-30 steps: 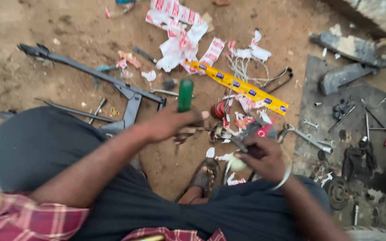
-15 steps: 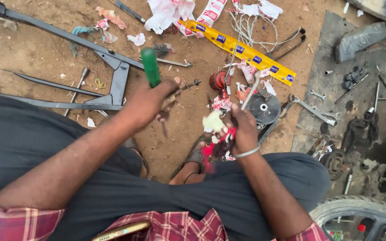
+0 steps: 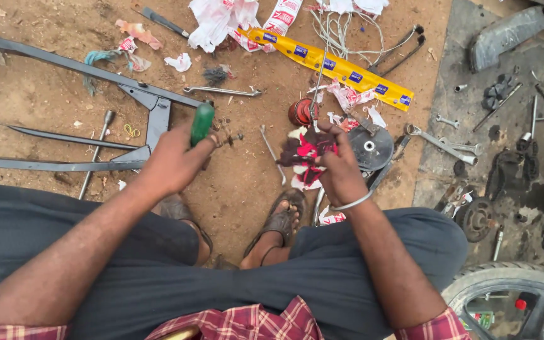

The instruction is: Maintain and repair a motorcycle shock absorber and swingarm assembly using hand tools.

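Note:
I squat on bare earth and look down past my knees. My left hand (image 3: pixel 174 160) is closed around a screwdriver with a green handle (image 3: pixel 201 123), held upright near a grey metal frame (image 3: pixel 152 113). My right hand (image 3: pixel 338 170), with a metal bangle at the wrist, grips a crumpled red, white and dark rag (image 3: pixel 305 154) just above a round dark metal disc (image 3: pixel 371 146). A thin spanner (image 3: pixel 273 154) lies on the ground between both hands.
A yellow strip with blue labels (image 3: pixel 341 68), white wires (image 3: pixel 341 38), torn packaging (image 3: pixel 221 19) and a red spool (image 3: pixel 302 112) lie ahead. Wrenches (image 3: pixel 439 141) and greasy parts cover a dark mat (image 3: pixel 511 126) at right. A tyre (image 3: pixel 505 283) sits at lower right.
My right hand has gathered the rag closer in front of the disc. My left hand with the green-handled screwdriver has stayed beside the grey frame. The view has shifted slightly.

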